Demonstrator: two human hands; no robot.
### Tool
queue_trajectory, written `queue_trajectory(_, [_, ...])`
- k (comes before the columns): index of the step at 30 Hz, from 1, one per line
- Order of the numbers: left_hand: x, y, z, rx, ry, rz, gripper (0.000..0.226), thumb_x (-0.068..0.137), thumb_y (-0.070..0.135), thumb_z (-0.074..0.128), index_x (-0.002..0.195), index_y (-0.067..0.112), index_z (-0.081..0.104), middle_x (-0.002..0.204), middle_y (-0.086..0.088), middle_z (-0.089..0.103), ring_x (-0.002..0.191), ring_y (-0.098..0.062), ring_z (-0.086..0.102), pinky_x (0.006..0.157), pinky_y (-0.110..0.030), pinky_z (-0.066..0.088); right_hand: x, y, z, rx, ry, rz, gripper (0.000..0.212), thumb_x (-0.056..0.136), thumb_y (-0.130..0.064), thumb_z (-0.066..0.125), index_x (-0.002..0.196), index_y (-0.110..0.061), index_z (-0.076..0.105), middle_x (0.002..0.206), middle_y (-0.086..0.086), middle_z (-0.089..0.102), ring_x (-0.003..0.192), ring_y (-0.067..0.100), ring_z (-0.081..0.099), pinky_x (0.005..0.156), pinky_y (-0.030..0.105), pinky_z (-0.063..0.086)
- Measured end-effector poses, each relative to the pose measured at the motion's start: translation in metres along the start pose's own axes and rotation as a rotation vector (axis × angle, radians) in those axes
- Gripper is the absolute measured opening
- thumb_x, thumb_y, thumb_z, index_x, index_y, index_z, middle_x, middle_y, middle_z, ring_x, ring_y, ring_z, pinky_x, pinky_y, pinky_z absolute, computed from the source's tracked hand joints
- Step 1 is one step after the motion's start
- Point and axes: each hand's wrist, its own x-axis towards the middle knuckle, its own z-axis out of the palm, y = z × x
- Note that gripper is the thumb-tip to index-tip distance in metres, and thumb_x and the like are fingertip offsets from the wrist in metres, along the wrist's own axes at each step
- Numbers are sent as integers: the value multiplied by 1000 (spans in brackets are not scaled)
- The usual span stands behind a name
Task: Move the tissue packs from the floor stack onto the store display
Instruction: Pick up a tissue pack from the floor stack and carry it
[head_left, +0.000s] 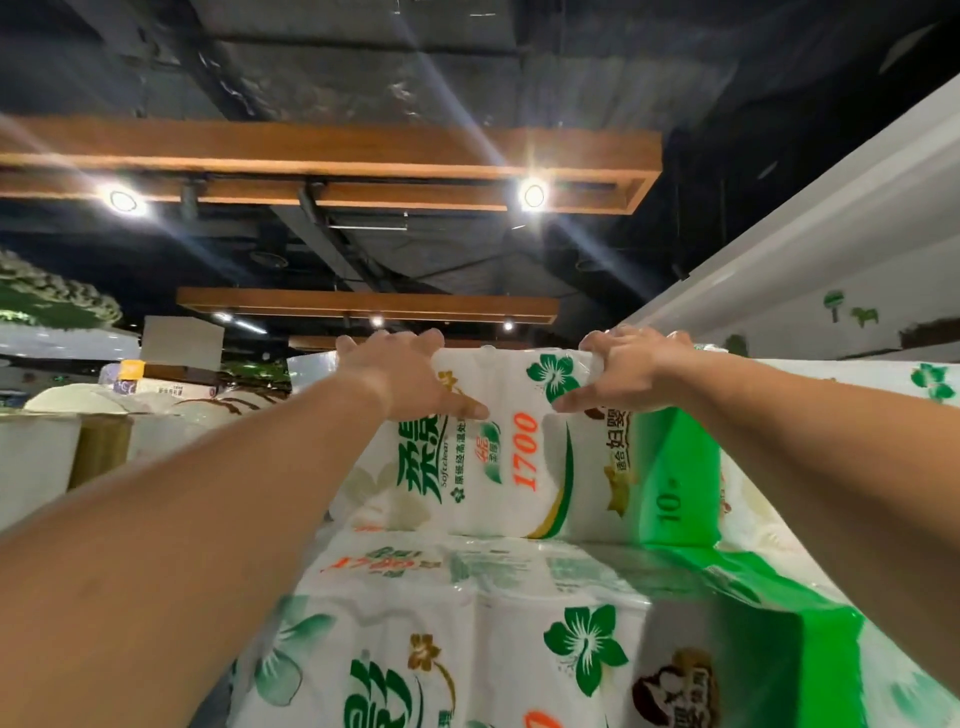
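A white and green tissue pack (524, 467) printed with flowers and "1700" stands on top of the store display. My left hand (405, 376) grips its upper left edge, fingers over the top and thumb on the front face. My right hand (626, 371) grips the upper right edge the same way. Beneath it lies another pack (467, 639) of the same kind, filling the lower view. More packs (930, 382) sit to the right at the same height. The floor stack is out of view.
A white wall (831, 270) with green decals runs along the right, close to the packs. To the left stand other white goods and boxes (130, 395) at shelf height. Wooden ceiling beams with spotlights hang overhead.
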Motion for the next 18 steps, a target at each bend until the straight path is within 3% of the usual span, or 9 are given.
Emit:
queue_trajectory(2, [9,1,3,20,-10,-3,78,63,96,52,116,38,47,113,8,63,115,-25,55,109,-64,24,8,0,6,-14,20,6,79,58,-98,52,111,-40,48,95,-4,59,96,22,55,95,48,35])
queue_trajectory(5, [19,4,9,51,-46,-33,83,60,99,50,116,37,49,111,8,65,116,-25,55,106,-61,26,18,-1,25,-52,104,12,85,50,-100,54,106,-37,48,99,-3,59,108,24,48,96,51,32])
queue_trajectory(8, [27,7,17,77,-29,-83,95,60,98,53,133,38,47,139,-1,51,137,-35,35,113,-67,17,23,2,33,-56,172,-7,91,50,-100,53,113,-34,45,113,2,54,113,27,46,98,51,33])
queue_trajectory(11, [28,11,24,65,-12,-101,104,62,96,53,146,36,37,150,-5,40,142,-39,27,115,-69,14,24,5,38,-45,199,-39,90,58,-97,54,119,-31,44,117,3,53,116,28,48,104,54,32])
queue_trajectory(16, [18,14,33,32,94,-84,98,65,95,53,135,29,38,142,-5,50,139,-36,37,116,-70,14,20,5,50,22,192,-19,92,70,-89,54,138,-28,40,137,7,50,136,33,39,117,63,12])
queue_trajectory(18, [14,15,33,27,86,-90,95,67,94,52,138,31,37,145,-5,48,141,-36,33,116,-71,10,17,3,49,0,179,-18,100,72,-88,51,148,-27,31,147,10,44,143,35,31,118,64,7])
